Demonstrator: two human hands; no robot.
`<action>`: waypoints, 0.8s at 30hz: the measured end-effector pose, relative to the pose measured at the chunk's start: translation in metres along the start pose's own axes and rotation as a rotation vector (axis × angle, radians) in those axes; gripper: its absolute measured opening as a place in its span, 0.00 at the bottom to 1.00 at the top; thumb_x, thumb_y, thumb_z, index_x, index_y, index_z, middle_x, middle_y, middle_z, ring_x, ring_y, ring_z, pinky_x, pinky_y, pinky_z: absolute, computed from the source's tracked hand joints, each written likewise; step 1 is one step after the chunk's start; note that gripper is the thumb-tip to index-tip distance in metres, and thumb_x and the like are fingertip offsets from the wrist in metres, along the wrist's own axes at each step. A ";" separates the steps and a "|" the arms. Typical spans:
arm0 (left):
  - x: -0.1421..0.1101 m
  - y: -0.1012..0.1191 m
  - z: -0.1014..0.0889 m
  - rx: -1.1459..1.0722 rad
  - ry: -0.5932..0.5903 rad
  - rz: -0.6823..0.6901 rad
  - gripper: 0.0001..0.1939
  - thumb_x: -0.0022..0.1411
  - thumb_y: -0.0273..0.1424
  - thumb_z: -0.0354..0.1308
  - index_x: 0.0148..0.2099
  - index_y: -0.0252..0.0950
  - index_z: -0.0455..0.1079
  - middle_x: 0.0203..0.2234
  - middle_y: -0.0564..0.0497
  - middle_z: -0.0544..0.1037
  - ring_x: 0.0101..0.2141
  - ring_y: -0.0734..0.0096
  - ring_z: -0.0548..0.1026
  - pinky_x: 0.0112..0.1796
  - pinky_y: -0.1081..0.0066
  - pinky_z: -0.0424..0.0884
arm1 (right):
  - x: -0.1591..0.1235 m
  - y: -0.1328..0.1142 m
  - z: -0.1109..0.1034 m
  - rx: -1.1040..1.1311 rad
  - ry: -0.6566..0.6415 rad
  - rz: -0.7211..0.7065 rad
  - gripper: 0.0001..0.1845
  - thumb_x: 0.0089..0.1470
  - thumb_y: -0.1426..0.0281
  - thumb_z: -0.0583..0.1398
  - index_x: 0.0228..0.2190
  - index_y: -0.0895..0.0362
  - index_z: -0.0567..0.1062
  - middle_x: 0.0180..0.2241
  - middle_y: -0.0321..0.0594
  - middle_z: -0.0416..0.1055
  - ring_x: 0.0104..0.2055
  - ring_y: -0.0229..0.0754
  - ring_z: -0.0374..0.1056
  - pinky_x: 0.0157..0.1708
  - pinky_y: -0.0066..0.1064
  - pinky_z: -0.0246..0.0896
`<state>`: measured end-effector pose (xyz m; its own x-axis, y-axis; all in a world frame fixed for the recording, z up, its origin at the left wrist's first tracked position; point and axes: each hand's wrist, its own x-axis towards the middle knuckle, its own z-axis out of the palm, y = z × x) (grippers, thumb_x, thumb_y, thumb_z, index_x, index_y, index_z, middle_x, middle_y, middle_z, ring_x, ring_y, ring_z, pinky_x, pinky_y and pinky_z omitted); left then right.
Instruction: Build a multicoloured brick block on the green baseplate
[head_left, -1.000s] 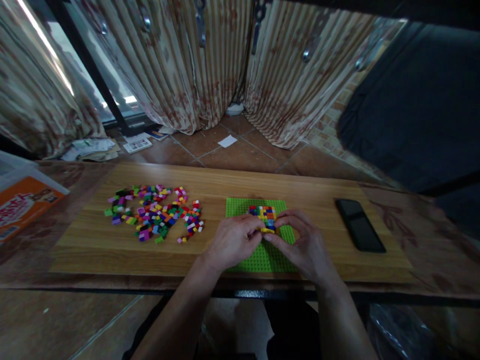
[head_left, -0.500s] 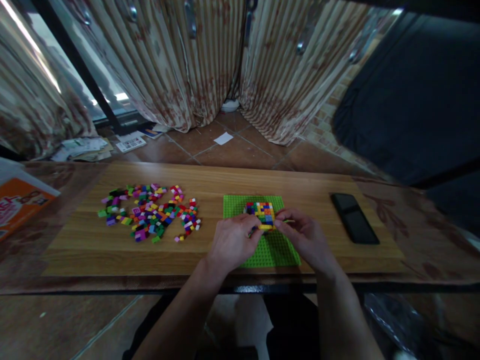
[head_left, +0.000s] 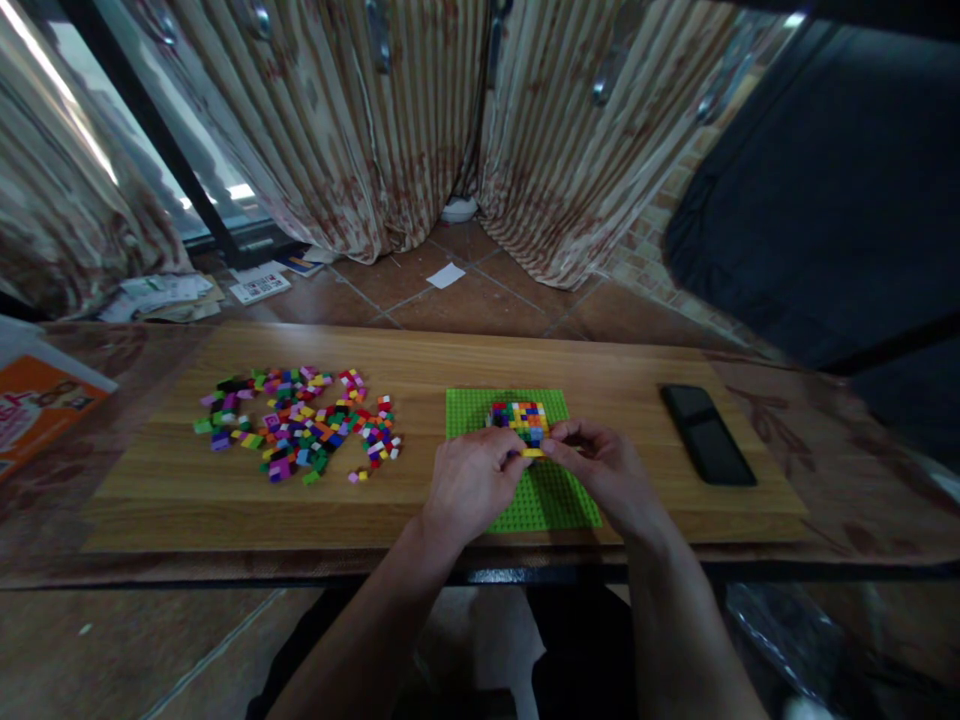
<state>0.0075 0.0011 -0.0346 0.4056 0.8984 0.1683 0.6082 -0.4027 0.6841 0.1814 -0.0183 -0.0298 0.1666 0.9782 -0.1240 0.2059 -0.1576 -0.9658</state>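
Observation:
A block of many-coloured toy bricks [head_left: 526,420] stands on the green studded baseplate [head_left: 559,505]. Along its near edge shows a yellow brick [head_left: 532,453]. My left hand [head_left: 474,482] is closed at the block's near left side, thumb and fingertips at the left end of the yellow brick. My right hand [head_left: 606,468] is pinched at the near right corner, its fingertips touching the block beside the yellow brick's right end. Whatever sits between the right fingertips is hidden. Both hands cover parts of the block's sides.
Loose coloured bricks [head_left: 315,425] lie spread over the left part of the wooden board [head_left: 420,355]. A black phone [head_left: 707,435] rests on the right. An orange and white package [head_left: 45,400] is at the far left. The table's front edge [head_left: 525,576] runs close below my forearms.
My right fingertips have shifted slightly left, closer to the block's near right corner. A small yellowish piece seen at the right fingers earlier no longer shows. My left hand stays nearly in place.

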 end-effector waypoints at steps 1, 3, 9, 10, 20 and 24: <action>0.000 0.000 0.000 0.004 0.002 0.000 0.06 0.60 0.33 0.59 0.31 0.38 0.73 0.21 0.55 0.73 0.23 0.75 0.66 0.27 0.72 0.55 | 0.000 0.000 0.001 -0.003 0.011 -0.002 0.16 0.38 0.59 0.69 0.25 0.56 0.74 0.26 0.36 0.72 0.28 0.38 0.66 0.29 0.31 0.61; 0.000 0.000 0.000 0.013 0.005 0.002 0.06 0.60 0.33 0.59 0.31 0.38 0.73 0.21 0.55 0.72 0.23 0.75 0.66 0.27 0.72 0.55 | 0.000 0.002 0.002 -0.020 0.033 -0.011 0.16 0.38 0.59 0.69 0.25 0.56 0.74 0.25 0.36 0.72 0.27 0.38 0.67 0.29 0.31 0.61; -0.001 0.001 -0.005 -0.026 0.008 -0.012 0.06 0.58 0.35 0.61 0.36 0.39 0.73 0.19 0.57 0.69 0.21 0.76 0.63 0.26 0.73 0.54 | 0.000 0.002 0.003 -0.103 0.067 -0.022 0.17 0.39 0.58 0.69 0.25 0.56 0.73 0.24 0.36 0.72 0.25 0.37 0.67 0.26 0.30 0.59; -0.001 0.001 -0.007 -0.042 0.009 -0.020 0.06 0.58 0.35 0.60 0.37 0.39 0.73 0.19 0.57 0.69 0.21 0.77 0.63 0.25 0.73 0.54 | 0.000 0.002 0.003 -0.108 0.073 -0.025 0.17 0.38 0.58 0.69 0.25 0.56 0.73 0.24 0.36 0.72 0.25 0.37 0.66 0.26 0.30 0.59; 0.001 -0.001 -0.006 -0.142 -0.017 -0.040 0.08 0.59 0.33 0.57 0.30 0.37 0.73 0.20 0.55 0.73 0.21 0.77 0.65 0.25 0.74 0.56 | 0.002 0.003 0.004 -0.078 0.076 -0.044 0.15 0.38 0.59 0.69 0.24 0.56 0.74 0.23 0.35 0.72 0.26 0.38 0.67 0.27 0.30 0.61; 0.002 -0.003 -0.004 -0.166 -0.020 -0.048 0.08 0.59 0.33 0.58 0.29 0.37 0.73 0.21 0.54 0.74 0.22 0.76 0.65 0.26 0.74 0.56 | 0.002 0.001 0.006 -0.082 0.073 -0.069 0.13 0.39 0.61 0.68 0.22 0.56 0.73 0.23 0.35 0.72 0.26 0.37 0.67 0.29 0.31 0.63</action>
<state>0.0038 0.0047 -0.0329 0.3932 0.9116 0.1197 0.5066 -0.3234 0.7992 0.1761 -0.0151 -0.0324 0.2187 0.9751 -0.0377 0.2972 -0.1033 -0.9492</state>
